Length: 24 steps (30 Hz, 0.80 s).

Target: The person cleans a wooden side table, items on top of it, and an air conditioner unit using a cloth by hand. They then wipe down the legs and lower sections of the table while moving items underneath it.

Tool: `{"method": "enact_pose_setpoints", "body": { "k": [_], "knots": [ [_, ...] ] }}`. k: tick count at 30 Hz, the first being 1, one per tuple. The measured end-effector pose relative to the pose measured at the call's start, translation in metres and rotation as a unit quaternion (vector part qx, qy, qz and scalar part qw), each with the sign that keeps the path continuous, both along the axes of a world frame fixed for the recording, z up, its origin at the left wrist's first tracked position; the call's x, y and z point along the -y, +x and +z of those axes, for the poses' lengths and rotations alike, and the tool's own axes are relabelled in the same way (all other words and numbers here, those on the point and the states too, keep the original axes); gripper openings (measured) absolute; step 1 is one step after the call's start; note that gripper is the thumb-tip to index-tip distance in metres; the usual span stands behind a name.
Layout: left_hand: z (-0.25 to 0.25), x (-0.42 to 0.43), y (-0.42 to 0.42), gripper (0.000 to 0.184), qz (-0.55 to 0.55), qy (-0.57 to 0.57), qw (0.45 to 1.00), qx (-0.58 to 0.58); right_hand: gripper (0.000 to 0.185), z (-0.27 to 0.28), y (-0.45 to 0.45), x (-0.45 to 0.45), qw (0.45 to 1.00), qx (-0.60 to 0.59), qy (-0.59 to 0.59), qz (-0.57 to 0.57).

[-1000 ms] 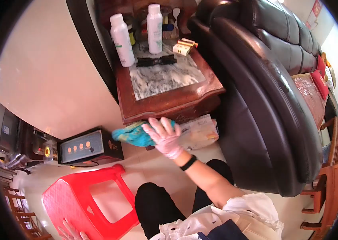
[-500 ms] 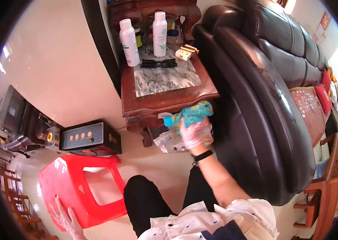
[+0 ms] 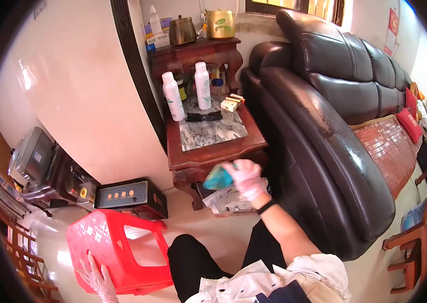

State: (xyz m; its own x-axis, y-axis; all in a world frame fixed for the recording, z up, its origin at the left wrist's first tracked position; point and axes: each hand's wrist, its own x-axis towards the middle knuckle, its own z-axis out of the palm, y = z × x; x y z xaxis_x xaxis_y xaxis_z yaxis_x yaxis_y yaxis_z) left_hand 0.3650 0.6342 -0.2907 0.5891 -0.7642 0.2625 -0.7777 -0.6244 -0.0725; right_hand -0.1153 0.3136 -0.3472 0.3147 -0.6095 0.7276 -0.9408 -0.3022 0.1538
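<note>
My right hand [image 3: 248,179], in a clear glove with a black band at the wrist, grips a blue-green cloth [image 3: 218,177] by the front edge of the dark wooden side table [image 3: 213,157]. The cloth is bunched and slightly blurred. Below it a printed plastic bag [image 3: 228,201] sits under the table. My left hand [image 3: 97,276], also gloved, rests with spread fingers on the red plastic stool [image 3: 92,237]. Two white spray bottles [image 3: 203,86], black glasses [image 3: 204,116] and a small box [image 3: 230,104] are on the marble top.
A dark leather sofa [image 3: 319,151] stands right of the table. At the left are a black box with round orange marks [image 3: 122,196] and a grey appliance [image 3: 34,156]. Two metal pots [image 3: 220,24] stand on the table's upper shelf. Wooden furniture [image 3: 425,222] is at the far right.
The cloth in my right hand has gone right along the table's front, then back left. The view has tilted up, showing the upper shelf. My left hand stays on the stool.
</note>
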Motion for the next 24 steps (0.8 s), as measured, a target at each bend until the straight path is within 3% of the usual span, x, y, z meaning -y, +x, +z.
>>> {"method": "enact_pose_setpoints", "body": {
  "k": [1,2,4,6,8,12,14,15,17,18,20,21,22,23,24],
  "knots": [
    [-0.002,-0.001,0.003,0.056,-0.004,-0.002,1.000,0.001,0.019,-0.007,-0.021,0.003,0.998,0.047,-0.028,-0.044],
    [-0.005,-0.001,0.003,0.055,-0.007,-0.004,1.000,0.000,0.016,-0.022,-0.039,0.012,0.979,0.120,0.026,-0.163],
    [-0.002,-0.001,0.000,0.055,-0.020,-0.017,1.000,-0.015,0.017,-0.041,-0.043,0.018,0.963,0.155,-0.054,-0.214],
    [-0.003,0.001,-0.001,0.055,-0.032,-0.029,0.999,-0.030,0.021,-0.035,0.008,0.007,0.968,0.215,-0.093,-0.084],
    [-0.005,-0.001,0.000,0.055,-0.034,-0.043,0.998,-0.016,0.027,-0.019,0.053,-0.005,0.996,0.086,-0.010,0.037],
    [-0.004,-0.001,0.000,0.055,-0.047,-0.050,0.997,-0.040,0.029,-0.002,0.052,0.000,0.997,-0.057,-0.006,0.052],
    [-0.004,-0.005,0.003,0.055,-0.056,-0.047,0.997,-0.032,0.023,0.005,0.016,-0.006,1.000,-0.021,0.005,0.008],
    [-0.003,-0.003,-0.001,0.055,-0.047,-0.050,0.997,-0.028,0.019,-0.019,-0.007,0.004,0.998,0.048,-0.040,-0.016],
    [0.000,-0.001,-0.004,0.055,-0.048,-0.058,0.997,-0.036,0.032,-0.030,-0.052,0.009,0.956,0.173,0.073,-0.226],
    [0.003,-0.001,-0.007,0.055,-0.048,-0.053,0.996,-0.043,0.028,-0.018,-0.061,0.000,0.939,0.185,0.007,-0.289],
    [0.010,0.004,-0.012,0.054,-0.049,-0.048,0.997,-0.034,0.007,-0.028,-0.059,0.005,0.930,0.263,-0.014,-0.256],
    [0.006,0.003,-0.010,0.054,-0.032,-0.038,0.999,-0.023,0.009,-0.049,-0.040,0.024,0.818,0.570,-0.009,-0.083],
    [0.004,0.004,-0.010,0.054,-0.028,-0.036,0.999,-0.026,0.013,-0.053,-0.011,0.022,0.943,0.295,-0.016,-0.150],
    [0.005,0.004,-0.011,0.054,-0.026,-0.045,0.998,-0.029,0.016,-0.035,0.026,0.001,0.966,0.212,-0.072,-0.126],
    [0.005,0.003,-0.011,0.054,-0.026,-0.053,0.998,-0.032,0.028,-0.087,0.023,0.040,0.882,0.449,-0.048,-0.135]
  ]
}}
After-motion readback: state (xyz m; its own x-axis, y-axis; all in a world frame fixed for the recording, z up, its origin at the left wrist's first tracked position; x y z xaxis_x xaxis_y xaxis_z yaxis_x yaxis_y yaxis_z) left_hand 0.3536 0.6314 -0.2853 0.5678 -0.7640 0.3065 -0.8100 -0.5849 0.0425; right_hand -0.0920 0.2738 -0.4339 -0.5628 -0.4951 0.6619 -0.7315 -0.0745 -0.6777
